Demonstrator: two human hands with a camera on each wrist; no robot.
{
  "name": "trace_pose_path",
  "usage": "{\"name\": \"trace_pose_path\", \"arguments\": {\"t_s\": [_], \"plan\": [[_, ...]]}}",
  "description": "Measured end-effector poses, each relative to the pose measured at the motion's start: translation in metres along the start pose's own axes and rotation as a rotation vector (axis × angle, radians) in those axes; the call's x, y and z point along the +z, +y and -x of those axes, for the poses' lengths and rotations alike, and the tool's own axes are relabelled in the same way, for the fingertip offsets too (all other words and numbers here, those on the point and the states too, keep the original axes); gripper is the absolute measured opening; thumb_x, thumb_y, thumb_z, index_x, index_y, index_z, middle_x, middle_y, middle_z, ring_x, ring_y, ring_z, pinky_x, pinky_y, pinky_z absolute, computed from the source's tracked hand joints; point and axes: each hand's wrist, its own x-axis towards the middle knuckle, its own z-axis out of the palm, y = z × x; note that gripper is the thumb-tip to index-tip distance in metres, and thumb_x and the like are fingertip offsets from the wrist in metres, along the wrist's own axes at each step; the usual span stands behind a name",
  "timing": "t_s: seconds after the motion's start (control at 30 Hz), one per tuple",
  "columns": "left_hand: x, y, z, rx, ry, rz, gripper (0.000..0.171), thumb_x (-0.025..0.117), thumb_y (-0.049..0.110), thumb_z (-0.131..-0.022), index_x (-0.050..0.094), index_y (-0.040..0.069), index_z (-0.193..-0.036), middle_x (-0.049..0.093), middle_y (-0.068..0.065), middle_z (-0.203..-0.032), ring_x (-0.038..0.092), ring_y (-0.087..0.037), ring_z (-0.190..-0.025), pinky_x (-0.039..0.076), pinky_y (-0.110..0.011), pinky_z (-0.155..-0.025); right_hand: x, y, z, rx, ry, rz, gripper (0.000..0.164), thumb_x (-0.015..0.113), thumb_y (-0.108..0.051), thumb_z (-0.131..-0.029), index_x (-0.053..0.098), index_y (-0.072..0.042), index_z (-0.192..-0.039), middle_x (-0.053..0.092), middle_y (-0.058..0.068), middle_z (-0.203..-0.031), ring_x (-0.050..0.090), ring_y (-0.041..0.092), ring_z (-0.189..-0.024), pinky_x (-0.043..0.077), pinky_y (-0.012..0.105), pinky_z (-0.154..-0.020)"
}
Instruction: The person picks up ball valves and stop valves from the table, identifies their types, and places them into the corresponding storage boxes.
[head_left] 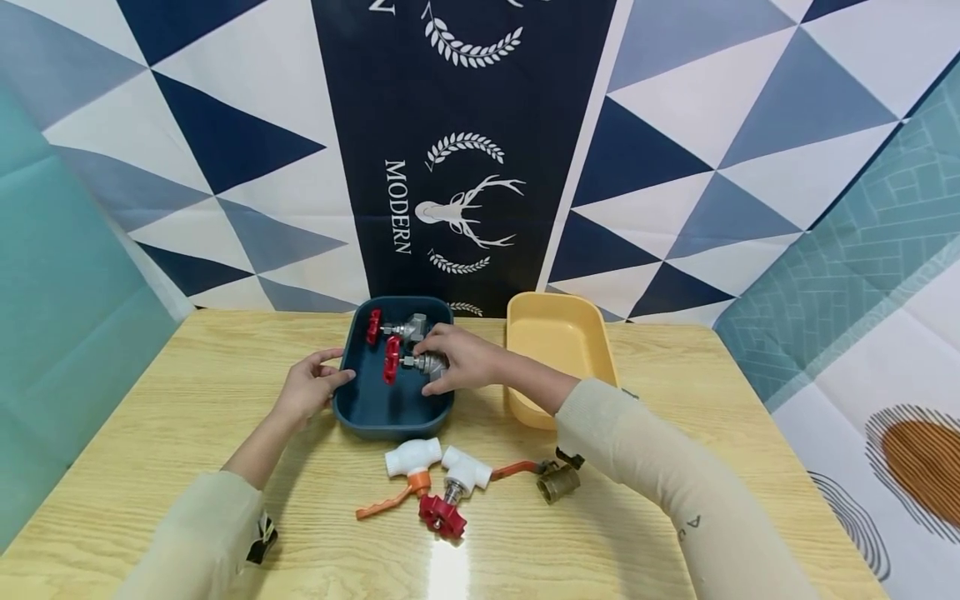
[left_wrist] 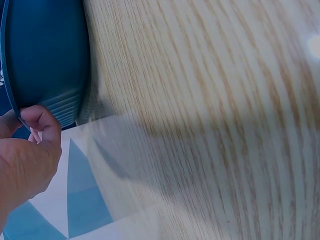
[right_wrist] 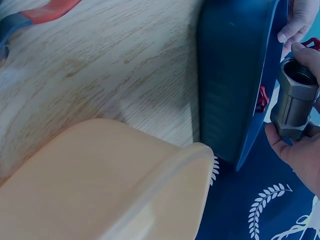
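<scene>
My right hand (head_left: 468, 358) grips a metal globe valve (right_wrist: 296, 102) by its body, thumb and fingers on opposite sides. Its red handwheel (head_left: 392, 360) points left, over the dark blue bin (head_left: 390, 432). A second metal valve (head_left: 409, 328), also with a red handwheel, lies in the bin toward the back. At the bin's left side, my left hand (head_left: 303, 390) pinches the rim; the left wrist view shows the fingers curled over the edge of the blue bin (left_wrist: 47, 50).
A yellow bin (head_left: 558, 333) stands to the right, partly behind my right forearm. In front lie a white valve with an orange lever (head_left: 415, 457), a white valve with a red handwheel (head_left: 465, 471) and a brass valve with a red lever (head_left: 558, 483). A patterned backdrop (head_left: 465, 108) rises behind the table.
</scene>
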Motion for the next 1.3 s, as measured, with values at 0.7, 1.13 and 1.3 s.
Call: {"name": "trace_pose_path", "arguments": {"t_s": [0.7, 1.13, 1.3], "plan": [[-0.001, -0.002, -0.002, -0.004, 0.005, 0.015, 0.052, 0.06, 0.015, -0.091, 0.041, 0.006, -0.139, 0.052, -0.002, -0.088, 0.048, -0.006, -0.06, 0.047, -0.02, -0.052, 0.01, 0.004, -0.012, 0.033, -0.008, -0.019, 0.054, 0.075, -0.033, -0.078, 0.059, -0.009, -0.124, 0.052, 0.009, -0.118, 0.047, 0.017, -0.096, 0.044, 0.025, -0.079], [-0.003, -0.002, -0.002, -0.002, 0.002, 0.014, 0.052, 0.06, 0.015, -0.091, 0.041, 0.007, -0.139, 0.051, 0.0, -0.086, 0.047, -0.006, -0.058, 0.046, -0.02, -0.051, 0.012, 0.006, -0.022, 0.041, -0.012, -0.036, 0.054, 0.075, -0.033, -0.079, 0.059, -0.009, -0.124, 0.051, 0.01, -0.121, 0.047, 0.017, -0.102, 0.046, 0.027, -0.087], [-0.003, -0.003, -0.003, -0.004, -0.002, 0.019, 0.052, 0.06, 0.015, -0.091, 0.041, 0.007, -0.139, 0.051, 0.0, -0.086, 0.047, -0.006, -0.058, 0.046, -0.021, -0.052, 0.013, 0.007, -0.026, 0.029, -0.013, -0.016, 0.053, 0.075, -0.032, -0.079, 0.059, -0.009, -0.124, 0.052, 0.009, -0.122, 0.048, 0.018, -0.104, 0.046, 0.029, -0.089]]}}
